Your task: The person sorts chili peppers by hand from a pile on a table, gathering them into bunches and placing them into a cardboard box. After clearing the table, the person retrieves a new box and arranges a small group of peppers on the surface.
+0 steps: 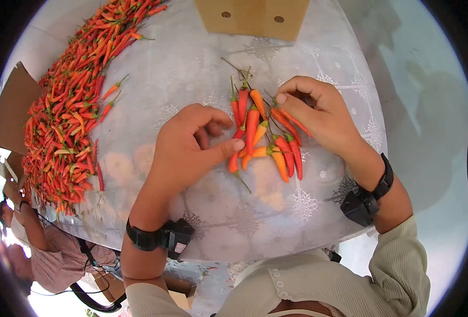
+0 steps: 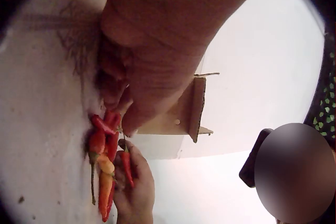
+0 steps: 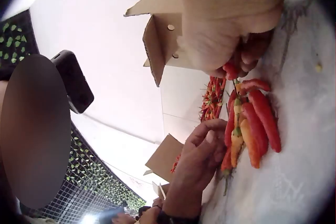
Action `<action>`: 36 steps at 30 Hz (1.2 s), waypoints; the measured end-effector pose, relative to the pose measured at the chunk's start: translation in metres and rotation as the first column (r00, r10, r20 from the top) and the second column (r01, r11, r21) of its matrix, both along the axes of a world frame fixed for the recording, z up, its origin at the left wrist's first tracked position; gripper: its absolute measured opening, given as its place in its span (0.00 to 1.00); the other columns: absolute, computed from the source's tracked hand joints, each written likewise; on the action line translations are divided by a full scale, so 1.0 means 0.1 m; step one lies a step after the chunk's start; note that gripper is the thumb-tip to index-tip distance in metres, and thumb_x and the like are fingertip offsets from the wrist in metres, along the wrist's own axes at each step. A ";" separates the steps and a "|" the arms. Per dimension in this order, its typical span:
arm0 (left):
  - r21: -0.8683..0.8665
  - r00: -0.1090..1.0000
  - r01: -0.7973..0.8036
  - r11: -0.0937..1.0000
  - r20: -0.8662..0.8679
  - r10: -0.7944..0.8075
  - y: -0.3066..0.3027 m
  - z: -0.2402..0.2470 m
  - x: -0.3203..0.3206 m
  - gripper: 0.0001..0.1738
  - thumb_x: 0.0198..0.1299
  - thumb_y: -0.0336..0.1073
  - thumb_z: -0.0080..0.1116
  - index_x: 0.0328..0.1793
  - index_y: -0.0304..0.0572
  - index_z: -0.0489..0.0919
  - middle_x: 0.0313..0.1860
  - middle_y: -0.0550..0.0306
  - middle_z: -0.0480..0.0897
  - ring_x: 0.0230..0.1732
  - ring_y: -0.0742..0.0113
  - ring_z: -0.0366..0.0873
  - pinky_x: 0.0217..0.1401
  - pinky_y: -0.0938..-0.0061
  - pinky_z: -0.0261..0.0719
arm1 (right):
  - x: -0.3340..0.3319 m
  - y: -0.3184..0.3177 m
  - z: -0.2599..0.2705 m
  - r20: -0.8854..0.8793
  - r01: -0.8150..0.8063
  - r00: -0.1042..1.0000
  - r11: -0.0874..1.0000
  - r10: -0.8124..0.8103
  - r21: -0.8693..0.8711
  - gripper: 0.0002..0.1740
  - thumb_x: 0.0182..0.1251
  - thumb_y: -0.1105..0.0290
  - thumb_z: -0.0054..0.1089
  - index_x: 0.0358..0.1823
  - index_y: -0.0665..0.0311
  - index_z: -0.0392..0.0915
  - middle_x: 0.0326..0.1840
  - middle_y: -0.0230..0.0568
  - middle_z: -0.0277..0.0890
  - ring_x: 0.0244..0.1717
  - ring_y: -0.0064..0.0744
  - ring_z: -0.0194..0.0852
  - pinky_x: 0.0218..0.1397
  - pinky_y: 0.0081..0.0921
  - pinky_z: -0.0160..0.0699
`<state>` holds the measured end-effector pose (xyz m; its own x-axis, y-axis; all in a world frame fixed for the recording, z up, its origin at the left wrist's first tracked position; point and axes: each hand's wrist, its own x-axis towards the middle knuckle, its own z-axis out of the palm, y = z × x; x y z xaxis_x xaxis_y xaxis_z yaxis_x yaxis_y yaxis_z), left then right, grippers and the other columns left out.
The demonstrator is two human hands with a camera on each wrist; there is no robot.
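Observation:
A small bunch of red and orange chilies [image 1: 252,127] lies on the patterned tablecloth between the hands. On its left side, my left hand [image 1: 186,142] has its thumb tip against a red chili and its fingers loosely bent. Thumb and forefinger of my right hand [image 1: 324,116] pinch a chili by its stem at the bunch's upper right; a red chili [image 2: 126,167] hangs below the fingertips in the left wrist view. The right wrist view has my left hand [image 3: 197,155] beside the bunch [image 3: 253,124], while the right palm hides part of the pinch.
A large heap of chilies [image 1: 81,100] covers the table's left side, with several loose ones at its edge. A cardboard box [image 1: 252,21] stands at the far edge, and cardboard flaps [image 1: 15,105] rise behind the heap. Another person [image 1: 65,253] is at lower left.

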<state>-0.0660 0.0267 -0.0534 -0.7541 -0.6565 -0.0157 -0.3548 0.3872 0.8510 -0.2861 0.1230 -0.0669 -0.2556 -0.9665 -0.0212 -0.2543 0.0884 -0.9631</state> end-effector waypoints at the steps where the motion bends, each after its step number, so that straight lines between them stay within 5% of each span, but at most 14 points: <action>1: -0.026 0.998 0.059 0.998 -0.004 -0.059 0.00 0.00 0.01 0.12 0.55 0.34 0.68 0.42 0.39 0.81 0.31 0.65 0.76 0.27 0.81 0.68 0.29 0.86 0.65 | 0.00 0.00 0.00 -0.001 0.000 1.000 1.000 0.000 0.008 0.11 0.65 0.67 0.58 0.35 0.70 0.79 0.24 0.29 0.75 0.24 0.14 0.68 0.27 0.17 0.67; 3: -0.078 0.984 0.176 0.981 -0.008 -0.177 -0.01 -0.01 0.02 0.11 0.54 0.33 0.68 0.41 0.39 0.81 0.30 0.64 0.76 0.26 0.80 0.67 0.29 0.85 0.64 | -0.01 0.00 0.02 0.012 -0.023 1.000 0.998 0.022 0.051 0.11 0.65 0.66 0.59 0.33 0.69 0.79 0.22 0.28 0.75 0.23 0.13 0.67 0.26 0.17 0.66; 6: 0.028 0.986 0.125 0.992 -0.114 -0.121 0.02 0.01 0.00 0.11 0.53 0.34 0.69 0.40 0.38 0.81 0.30 0.63 0.76 0.27 0.78 0.69 0.32 0.83 0.67 | 0.01 0.02 0.08 -0.004 -0.022 1.000 0.998 0.022 0.051 0.10 0.64 0.67 0.61 0.33 0.68 0.79 0.22 0.28 0.74 0.23 0.14 0.68 0.26 0.17 0.66; 9: 0.226 0.955 -0.185 0.956 -0.189 0.229 0.09 -0.01 -0.13 0.12 0.48 0.33 0.70 0.37 0.37 0.82 0.28 0.56 0.77 0.27 0.71 0.75 0.31 0.79 0.73 | 0.06 0.01 0.10 -0.129 0.000 0.992 0.999 -0.005 -0.039 0.08 0.62 0.68 0.62 0.37 0.66 0.79 0.25 0.32 0.75 0.25 0.19 0.71 0.28 0.19 0.69; 12: -0.251 0.967 -0.250 0.935 -0.119 0.226 0.05 -0.05 -0.16 0.12 0.49 0.36 0.70 0.36 0.37 0.82 0.30 0.54 0.78 0.30 0.64 0.76 0.34 0.73 0.75 | 0.07 0.00 0.04 -0.292 -0.035 0.956 0.976 -0.030 -0.216 0.09 0.60 0.70 0.61 0.41 0.65 0.80 0.30 0.38 0.76 0.28 0.27 0.75 0.32 0.23 0.73; 18: -0.523 0.985 -0.160 0.837 -0.032 0.169 0.09 -0.04 -0.30 0.15 0.45 0.35 0.72 0.38 0.36 0.82 0.33 0.52 0.78 0.36 0.61 0.77 0.42 0.70 0.75 | 0.06 0.01 0.04 -0.330 -0.212 0.933 0.960 0.143 -0.184 0.09 0.58 0.72 0.61 0.40 0.65 0.81 0.35 0.42 0.77 0.32 0.33 0.78 0.36 0.26 0.76; 28: -0.187 0.982 -0.113 0.976 -0.170 0.081 0.11 -0.06 -0.24 0.10 0.50 0.31 0.67 0.38 0.35 0.80 0.30 0.53 0.79 0.33 0.62 0.78 0.38 0.71 0.76 | 0.06 0.00 0.10 -0.148 -0.067 0.987 0.997 0.063 -0.024 0.12 0.59 0.67 0.63 0.42 0.65 0.80 0.32 0.41 0.79 0.27 0.27 0.74 0.33 0.25 0.74; 36: 0.017 0.982 -0.094 0.995 -0.164 0.095 0.10 -0.11 -0.20 0.13 0.69 0.35 0.51 0.52 0.32 0.75 0.39 0.58 0.82 0.40 0.72 0.77 0.46 0.78 0.75 | 0.10 0.00 0.01 -0.492 -0.101 0.871 0.979 0.001 -0.177 0.20 0.59 0.69 0.60 0.54 0.52 0.77 0.45 0.44 0.74 0.34 0.37 0.77 0.37 0.31 0.76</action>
